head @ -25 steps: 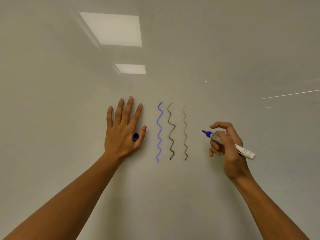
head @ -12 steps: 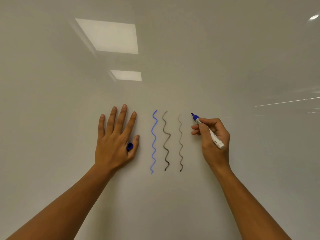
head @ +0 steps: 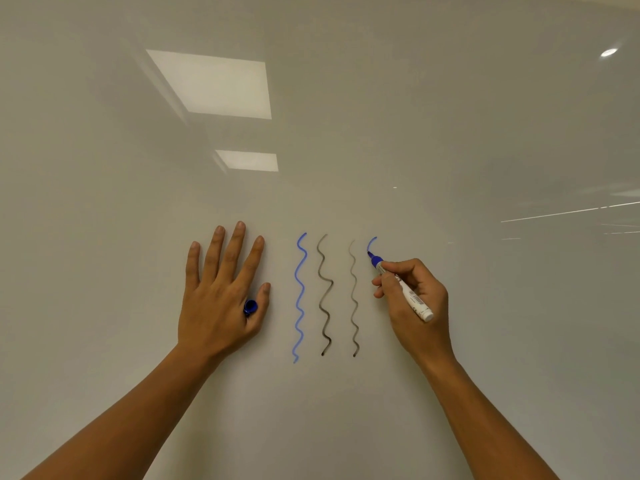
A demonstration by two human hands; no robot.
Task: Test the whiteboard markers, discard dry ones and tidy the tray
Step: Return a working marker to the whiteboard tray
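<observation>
My right hand (head: 414, 299) grips a white marker with a blue tip (head: 401, 284); the tip touches the whiteboard (head: 485, 133) at the end of a short fresh blue curve (head: 372, 243). Left of it run three finished wavy lines: a blue one (head: 300, 296), a dark black one (head: 325, 296) and a fainter grey one (head: 353, 299). My left hand (head: 221, 292) lies flat on the board with straight fingers, and the blue marker cap (head: 250, 307) is pinched between its thumb and forefinger. The tray is out of view.
The glossy whiteboard fills the whole view and reflects two ceiling light panels (head: 214, 84) above my left hand. Thin bright reflected streaks (head: 568, 212) cross the right side.
My right hand has brought the marker tip up to the board right of the grey line and drawn a short blue curve. The left hand stays flat in place.
</observation>
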